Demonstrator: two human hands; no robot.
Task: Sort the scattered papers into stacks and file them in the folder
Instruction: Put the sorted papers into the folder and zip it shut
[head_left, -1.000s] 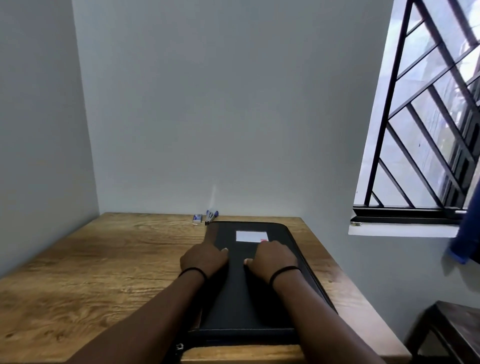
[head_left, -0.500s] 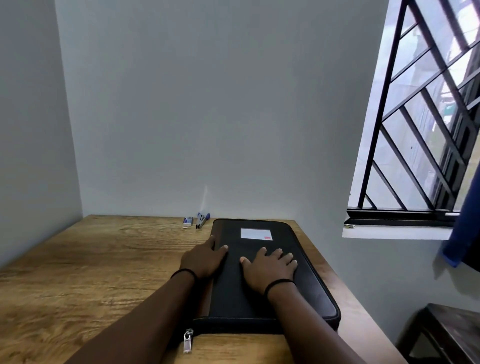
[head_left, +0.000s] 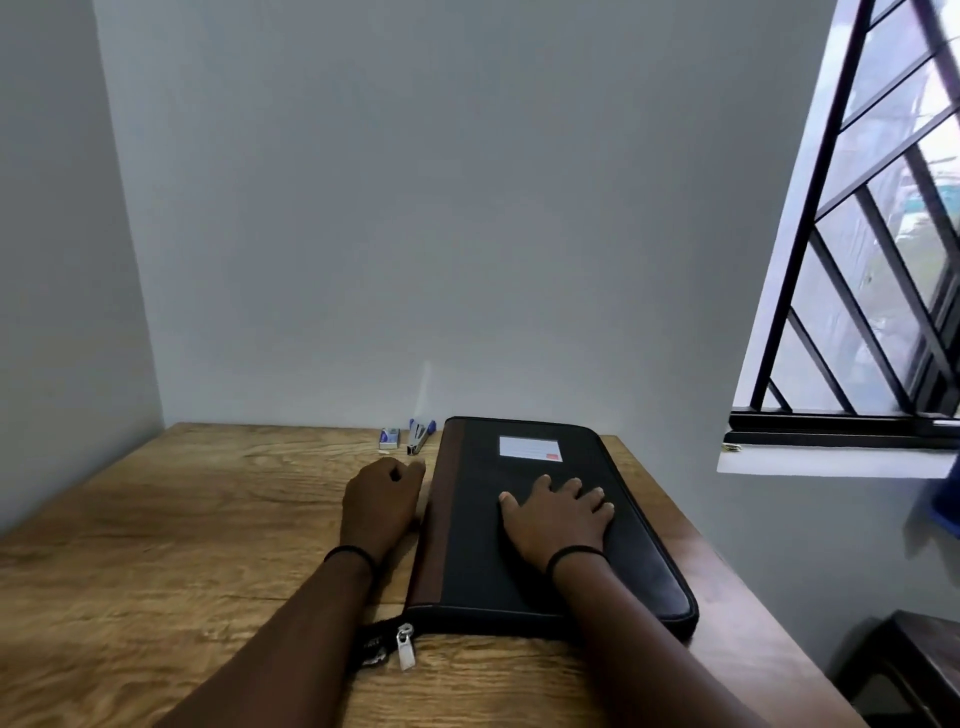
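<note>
A black zip folder with a brown spine and a white label lies closed on the right half of the wooden table. Its silver zip pull hangs at the near left corner. My right hand rests flat on the folder's cover with fingers spread. My left hand sits on the table just left of the spine, fingers curled, touching the folder's edge. No loose papers are in view.
A small stapler and a staple box lie against the back wall, left of the folder's far corner. Walls close the table at back and left. A barred window is at the right, a dark stool below it.
My left hand slid off the folder's cover onto the table beside the spine. My right hand opened from a fist and now lies flat. The view shifted.
</note>
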